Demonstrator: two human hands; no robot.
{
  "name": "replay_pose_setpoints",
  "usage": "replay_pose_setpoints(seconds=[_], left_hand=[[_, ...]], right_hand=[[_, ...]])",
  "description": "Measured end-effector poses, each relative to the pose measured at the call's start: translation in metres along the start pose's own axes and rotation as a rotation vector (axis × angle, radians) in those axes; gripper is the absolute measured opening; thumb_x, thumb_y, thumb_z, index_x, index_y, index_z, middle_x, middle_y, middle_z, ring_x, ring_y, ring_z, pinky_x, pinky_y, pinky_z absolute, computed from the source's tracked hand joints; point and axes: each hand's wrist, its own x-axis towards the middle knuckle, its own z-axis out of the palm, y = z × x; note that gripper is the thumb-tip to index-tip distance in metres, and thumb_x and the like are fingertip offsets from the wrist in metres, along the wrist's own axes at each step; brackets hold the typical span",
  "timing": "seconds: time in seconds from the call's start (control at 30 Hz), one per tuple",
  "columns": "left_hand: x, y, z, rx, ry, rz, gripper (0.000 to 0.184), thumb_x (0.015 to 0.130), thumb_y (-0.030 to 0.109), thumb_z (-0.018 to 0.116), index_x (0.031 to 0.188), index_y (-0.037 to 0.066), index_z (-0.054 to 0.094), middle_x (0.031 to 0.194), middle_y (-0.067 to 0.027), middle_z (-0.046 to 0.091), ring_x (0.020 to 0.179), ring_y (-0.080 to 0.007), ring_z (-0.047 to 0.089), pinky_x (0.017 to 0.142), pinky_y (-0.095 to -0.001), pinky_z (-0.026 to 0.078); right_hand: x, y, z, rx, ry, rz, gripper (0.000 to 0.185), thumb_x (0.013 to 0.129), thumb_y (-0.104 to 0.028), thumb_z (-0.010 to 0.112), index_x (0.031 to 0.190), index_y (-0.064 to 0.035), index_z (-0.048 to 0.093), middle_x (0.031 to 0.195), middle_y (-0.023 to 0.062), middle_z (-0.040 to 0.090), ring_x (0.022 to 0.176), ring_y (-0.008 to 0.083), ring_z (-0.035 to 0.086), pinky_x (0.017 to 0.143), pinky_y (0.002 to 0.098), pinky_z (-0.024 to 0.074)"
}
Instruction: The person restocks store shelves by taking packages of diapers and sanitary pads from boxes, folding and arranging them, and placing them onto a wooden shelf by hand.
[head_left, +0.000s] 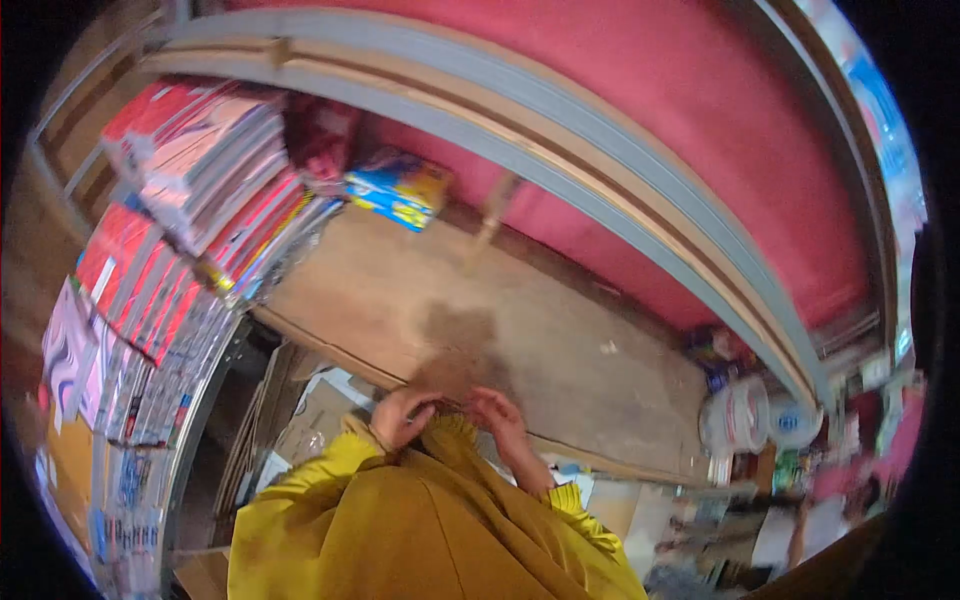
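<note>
My left hand (402, 416) is raised in front of my chest at the shelf's front edge, its fingers loosely bent and the thumb apart from them. No object shows in it. Across a small gap, my right hand (500, 418) points its half-bent fingers toward the left one, and I see nothing held there either. Both hands are slightly blurred. Beyond them lies a brown wooden shelf board (570, 340), with a dark shadow falling on it. Yellow sleeves (320, 468) cover my forearms.
Tall stacks of books or notebooks (215, 165) stand on the left. A blue and yellow packet (400, 190) sits at the shelf's back. A grey metal beam (560, 120) curves overhead. Clear plastic tubs (737, 415) are at the right end. Flattened cardboard (262, 425) leans below.
</note>
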Motion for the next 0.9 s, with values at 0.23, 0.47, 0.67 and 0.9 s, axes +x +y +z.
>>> replay_pose_setpoints(seconds=[0.23, 0.47, 0.67, 0.9], left_hand=[[-0.035, 0.09, 0.124, -0.19, -0.57, 0.197, 0.014, 0.09, 0.014, 0.051, 0.096, 0.006, 0.06, 0.087, -0.0144, 0.061, 0.082, -0.0331, 0.059, 0.071, -0.0388, 0.047], [-0.068, 0.194, 0.234, -0.408, -0.869, 0.385, 0.01, 0.088, 0.01, 0.051, 0.092, 0.005, 0.059, 0.084, -0.0117, 0.062, 0.077, -0.0308, 0.06, 0.068, -0.0364, 0.048], [-0.086, 0.25, 0.311, -0.496, -1.147, 0.41, 0.011, 0.088, 0.007, 0.05, 0.089, 0.003, 0.06, 0.085, -0.0116, 0.063, 0.077, -0.0255, 0.062, 0.069, -0.0334, 0.049], [-0.12, 0.303, 0.402, -0.637, -1.579, 0.184, 0.018, 0.092, 0.01, 0.046, 0.09, 0.0, 0.06, 0.086, -0.01, 0.064, 0.081, -0.0183, 0.061, 0.074, -0.031, 0.047]], right_hand=[[-0.181, 0.038, -0.069, 0.087, 0.289, -0.105, 0.03, 0.093, -0.019, 0.054, 0.119, -0.0033, 0.055, 0.111, 0.0105, 0.062, 0.097, 0.0188, 0.06, 0.083, 0.0322, 0.0489], [-0.36, 0.061, -0.109, 0.264, 0.784, -0.249, 0.029, 0.093, -0.02, 0.054, 0.117, -0.0035, 0.056, 0.106, 0.0089, 0.063, 0.092, 0.0172, 0.061, 0.08, 0.0298, 0.0488], [-0.438, 0.091, -0.121, 0.373, 1.056, -0.372, 0.029, 0.094, -0.02, 0.053, 0.118, -0.0033, 0.056, 0.108, 0.0094, 0.063, 0.092, 0.0168, 0.061, 0.08, 0.0298, 0.0487], [-0.493, 0.124, -0.121, 0.474, 1.404, -0.435, 0.029, 0.094, -0.021, 0.054, 0.118, -0.0048, 0.057, 0.105, 0.0058, 0.064, 0.091, 0.0132, 0.06, 0.079, 0.0277, 0.0474]])
